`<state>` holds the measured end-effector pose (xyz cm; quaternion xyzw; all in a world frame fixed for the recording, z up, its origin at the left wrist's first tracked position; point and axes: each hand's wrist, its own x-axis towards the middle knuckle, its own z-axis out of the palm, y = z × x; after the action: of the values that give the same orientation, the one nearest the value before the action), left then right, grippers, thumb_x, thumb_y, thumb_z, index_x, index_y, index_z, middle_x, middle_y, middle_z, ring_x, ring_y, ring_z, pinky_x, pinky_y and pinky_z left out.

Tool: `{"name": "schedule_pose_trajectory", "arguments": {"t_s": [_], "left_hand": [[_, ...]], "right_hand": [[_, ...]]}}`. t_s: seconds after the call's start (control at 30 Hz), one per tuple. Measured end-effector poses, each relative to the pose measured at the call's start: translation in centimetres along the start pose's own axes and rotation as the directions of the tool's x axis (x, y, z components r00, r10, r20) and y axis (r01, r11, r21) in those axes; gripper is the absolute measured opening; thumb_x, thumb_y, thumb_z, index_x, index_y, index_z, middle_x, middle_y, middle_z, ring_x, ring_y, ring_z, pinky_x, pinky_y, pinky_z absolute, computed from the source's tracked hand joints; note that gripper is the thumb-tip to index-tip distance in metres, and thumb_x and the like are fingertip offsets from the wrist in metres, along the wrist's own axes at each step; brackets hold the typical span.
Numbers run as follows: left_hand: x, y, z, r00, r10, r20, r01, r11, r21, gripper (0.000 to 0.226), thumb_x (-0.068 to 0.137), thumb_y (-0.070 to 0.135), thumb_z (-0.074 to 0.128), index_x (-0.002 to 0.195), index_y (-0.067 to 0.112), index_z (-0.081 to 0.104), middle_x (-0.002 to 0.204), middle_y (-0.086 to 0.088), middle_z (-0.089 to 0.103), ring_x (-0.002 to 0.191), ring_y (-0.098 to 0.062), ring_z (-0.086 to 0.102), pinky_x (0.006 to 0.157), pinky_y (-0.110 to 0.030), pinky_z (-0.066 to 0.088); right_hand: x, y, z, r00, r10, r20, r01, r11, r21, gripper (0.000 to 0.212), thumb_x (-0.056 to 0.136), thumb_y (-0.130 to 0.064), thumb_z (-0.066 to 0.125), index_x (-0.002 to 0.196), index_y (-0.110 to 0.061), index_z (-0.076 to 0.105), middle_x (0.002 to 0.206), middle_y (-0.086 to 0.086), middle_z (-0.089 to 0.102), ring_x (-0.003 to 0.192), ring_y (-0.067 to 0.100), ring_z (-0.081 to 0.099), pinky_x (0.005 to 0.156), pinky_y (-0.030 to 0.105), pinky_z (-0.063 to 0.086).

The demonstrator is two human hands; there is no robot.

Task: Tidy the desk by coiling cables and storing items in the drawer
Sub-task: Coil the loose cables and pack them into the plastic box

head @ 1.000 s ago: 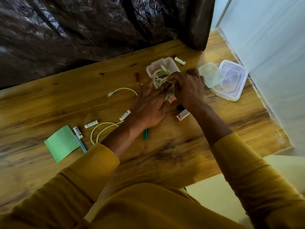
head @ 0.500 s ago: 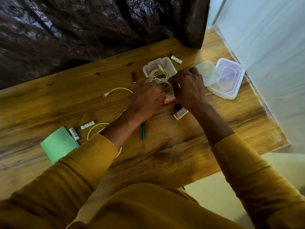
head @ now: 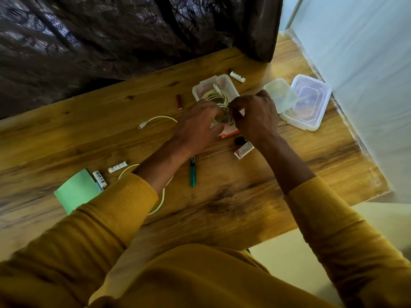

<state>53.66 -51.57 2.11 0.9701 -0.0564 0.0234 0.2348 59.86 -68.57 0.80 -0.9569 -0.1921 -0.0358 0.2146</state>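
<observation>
Counter (head: 222,207): yellow-brown woodgrain, dark knots. Coiled cable (head: 219,100): cream. Pen (head: 192,174): teal. Paper (head: 75,192): mint green. Sleeves (head: 333,218): mustard, ribbed cuffs.

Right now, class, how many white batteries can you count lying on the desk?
3. One white battery lies beyond the clear container; one beside the loose cable loop; one at the green paper's edge. Arms may hide others.

Wooden desk (head: 233,196), grain running left to right. Clear containers (head: 308,103) toward two o'clock; green paper (head: 75,192) and batteries (head: 117,167) toward nine. Teal pen (head: 192,174) near centre
</observation>
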Motion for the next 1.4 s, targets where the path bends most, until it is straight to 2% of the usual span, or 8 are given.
{"name": "schedule_pose_trajectory", "arguments": {"t_s": [0.23,0.37,0.5,0.63,0.8,0.93,1.13,1.4], "left_hand": [[-0.5,-0.4,-0.2,1.0,0.01,0.003,-0.009,0.998,-0.068,0.043,0.093,0.033,0.075,0.13,0.012,0.067,0.14,0.0,0.058,0.128,-0.016,0.055,0.097,-0.031,0.047],[-0.1,-0.5,-0.4,1.0,0.0,0.026,0.001,0.999,-0.042,0.047,0.092,0.033,0.076,0.134,0.013,0.066,0.139,-0.004,0.063,0.131,-0.02,0.056,0.106,-0.034,0.047],[-0.2,-0.3,-0.5,1.0,-0.002,0.029,0.001,1.0,0.022,0.043,0.094,0.034,0.074,0.13,0.011,0.071,0.138,-0.008,0.067,0.139,-0.025,0.052,0.118,-0.039,0.039],[-0.1,0.1,-0.2,1.0,-0.004,0.006,0.004,0.998,0.059,0.036,0.094,0.031,0.075,0.123,0.01,0.074,0.135,-0.004,0.067,0.132,-0.021,0.056,0.11,-0.032,0.04],[0.7,0.6,0.2,0.998,-0.05,-0.031,0.052,0.996,0.076,0.037,0.084,0.031,0.084,0.114,0.013,0.074,0.123,-0.001,0.066,0.112,-0.018,0.063,0.086,-0.029,0.05],[1.1,1.0,0.5,0.997,-0.059,-0.055,0.065,0.992,0.113,0.04,0.08,0.03,0.087,0.115,0.015,0.074,0.121,-0.003,0.07,0.116,-0.022,0.064,0.089,-0.027,0.046],[1.5,1.7,0.3,0.988,-0.15,-0.04,0.155,0.928,0.34,0.046,0.08,0.042,0.085,0.12,0.025,0.069,0.128,0.002,0.067,0.129,-0.027,0.049,0.103,-0.049,0.041],[1.0,2.1,0.8,0.974,-0.189,-0.127,0.222,0.915,0.337,0.038,0.081,0.047,0.083,0.114,0.031,0.072,0.106,0.005,0.076,0.12,-0.027,0.058,0.097,-0.046,0.042]], "right_hand": [[0.2,0.2,0.4,1.0,-0.001,0.013,0.001,1.0,0.015,0.023,0.084,-0.022,0.075,0.104,-0.032,0.077,0.099,-0.008,0.078,0.103,0.024,0.063,0.091,0.044,0.048],[0.1,0.6,0.1,0.999,-0.015,0.048,0.015,1.0,0.0,0.021,0.085,-0.024,0.076,0.104,-0.032,0.08,0.102,-0.003,0.077,0.11,0.029,0.057,0.083,0.036,0.038],[0.0,0.4,-0.1,0.997,0.005,0.078,-0.002,0.999,-0.039,0.022,0.085,-0.028,0.078,0.106,-0.036,0.079,0.108,0.0,0.076,0.116,0.031,0.055,0.086,0.038,0.037],[-0.1,-0.3,-0.1,0.997,0.066,0.04,-0.064,0.997,-0.045,0.02,0.084,-0.024,0.076,0.101,-0.034,0.08,0.102,0.002,0.075,0.112,0.03,0.056,0.084,0.036,0.036],[-0.1,-1.2,0.1,0.993,0.116,0.012,-0.115,0.992,-0.051,0.027,0.085,-0.022,0.075,0.11,-0.031,0.075,0.101,0.001,0.076,0.112,0.03,0.057,0.089,0.042,0.043],[-0.2,-1.5,0.0,0.992,0.125,0.001,-0.125,0.99,-0.059,0.026,0.084,-0.023,0.077,0.109,-0.028,0.076,0.101,0.001,0.077,0.116,0.029,0.056,0.094,0.045,0.044],[0.0,-1.6,0.0,0.993,0.119,-0.005,-0.119,0.986,-0.114,0.019,0.09,-0.025,0.073,0.106,-0.031,0.079,0.104,0.002,0.076,0.119,0.029,0.053,0.092,0.044,0.039],[-0.5,-1.8,-0.5,0.994,0.095,0.048,-0.086,0.983,-0.165,0.024,0.085,-0.022,0.077,0.109,-0.024,0.078,0.107,0.007,0.076,0.121,0.034,0.053,0.094,0.047,0.04]]}}
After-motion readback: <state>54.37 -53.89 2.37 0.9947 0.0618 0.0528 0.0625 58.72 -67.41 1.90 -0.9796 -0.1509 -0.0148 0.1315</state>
